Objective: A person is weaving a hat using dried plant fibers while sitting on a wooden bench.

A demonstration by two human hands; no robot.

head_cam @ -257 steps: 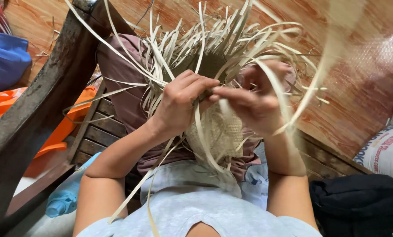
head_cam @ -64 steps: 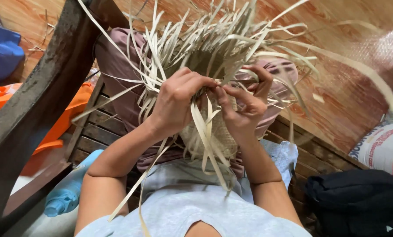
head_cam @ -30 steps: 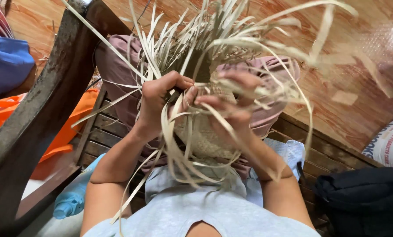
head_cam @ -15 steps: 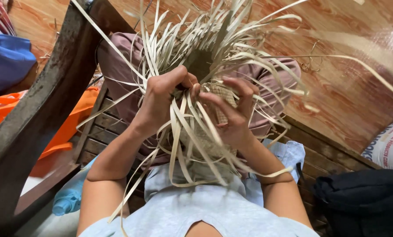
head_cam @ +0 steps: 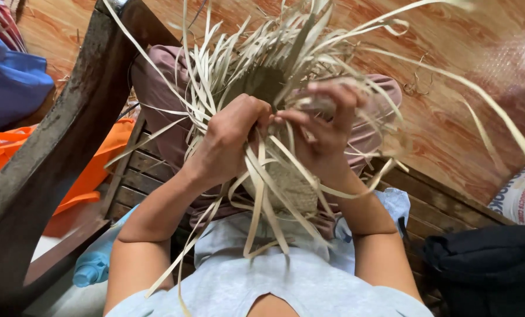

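1. The half-woven basket (head_cam: 289,188) sits in the person's lap, pale strips (head_cam: 262,64) fanning out far and to both sides.
2. The left hand (head_cam: 230,141) curls shut around strips at the rim.
3. The right hand (head_cam: 327,126) pinches one strip, other fingers spread.
4. A wooden post (head_cam: 57,147) stands left, a black bag (head_cam: 491,264) lies near right.

A: Is there any package, label, sign or screen to see?

B: Only one package. A white woven sack (head_cam: 523,196) stands at the right edge, on the wooden floor (head_cam: 450,117), just above a black bag (head_cam: 491,270). It has blue and red print on its side. I see no sign and no screen.
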